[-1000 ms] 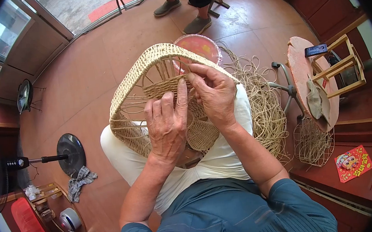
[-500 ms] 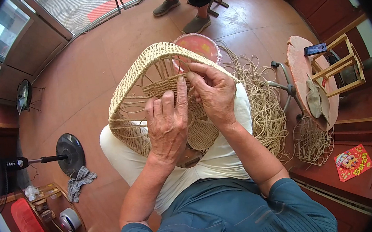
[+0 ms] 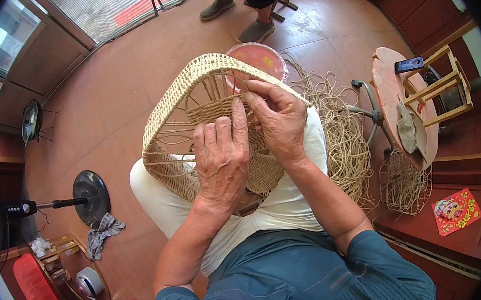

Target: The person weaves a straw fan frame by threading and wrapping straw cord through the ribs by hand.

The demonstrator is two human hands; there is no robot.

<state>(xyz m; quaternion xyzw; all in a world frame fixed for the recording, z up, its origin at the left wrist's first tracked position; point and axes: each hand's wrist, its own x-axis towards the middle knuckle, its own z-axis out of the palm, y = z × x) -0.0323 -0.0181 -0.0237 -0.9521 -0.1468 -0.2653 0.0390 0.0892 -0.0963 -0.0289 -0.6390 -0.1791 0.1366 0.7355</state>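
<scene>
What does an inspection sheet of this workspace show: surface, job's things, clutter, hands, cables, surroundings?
Surface: white trousers; the work rests on the lap.
Job's things: woven frame with a partly woven strip; loose cord heaped beside the right leg.
Clutter: pink basin beyond the frame; crumpled rag near the fan.
Hands: left hand laid flat, index fingertip at the strip; right hand pinching at its end.
Cables: cannot tell.
Surroundings: phone at the pink tabletop; another person's shoes ahead.
</scene>
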